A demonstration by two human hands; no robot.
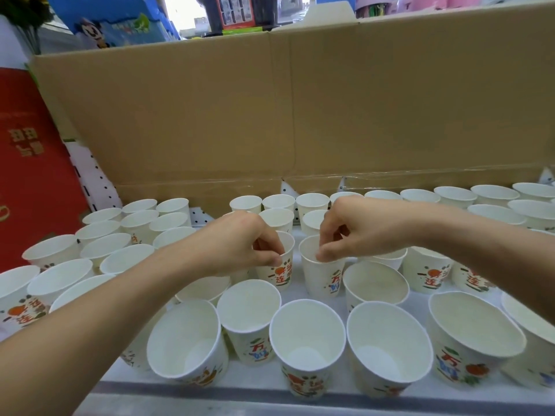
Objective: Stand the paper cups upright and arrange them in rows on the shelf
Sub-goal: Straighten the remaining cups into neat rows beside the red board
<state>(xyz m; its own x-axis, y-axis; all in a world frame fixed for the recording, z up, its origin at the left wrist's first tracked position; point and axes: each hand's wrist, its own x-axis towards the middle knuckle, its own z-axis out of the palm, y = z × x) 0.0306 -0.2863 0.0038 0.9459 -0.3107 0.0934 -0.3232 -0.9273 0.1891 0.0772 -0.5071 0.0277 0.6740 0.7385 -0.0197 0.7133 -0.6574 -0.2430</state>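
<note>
We have both arms reaching in from six o'clock toward the middle of the shelf (294, 235), a white surface crowded with upright paper cups. Our left hand (240, 244) pinches the near rim of one printed cup (277, 273), thumb and forefinger clamped together on the rim's edge, the other fingers curled above the mouth. Our right hand (357, 232) does the same with the neighbouring cup (321, 274) at three o'clock of the first: fingertips closed on its rim, one finger dipping inside. The two cups stand upright, just beside each other with a narrow gap between them, at the centre of the shelf.

Around them the cups fall into loose groups. At nine o'clock a packed cluster (120, 235) stands rim to rim. At twelve o'clock a short double row (279, 202) lines up against a tall cardboard wall (300, 115), and at two o'clock another row (450, 196) runs toward the right edge. At six o'clock the front row (306, 334) sits along the shelf's grey lip, mouths open toward us; the cups here lean slightly in the wide-angle view. A red box (27, 163) stands at nine o'clock beyond the cluster.
</note>
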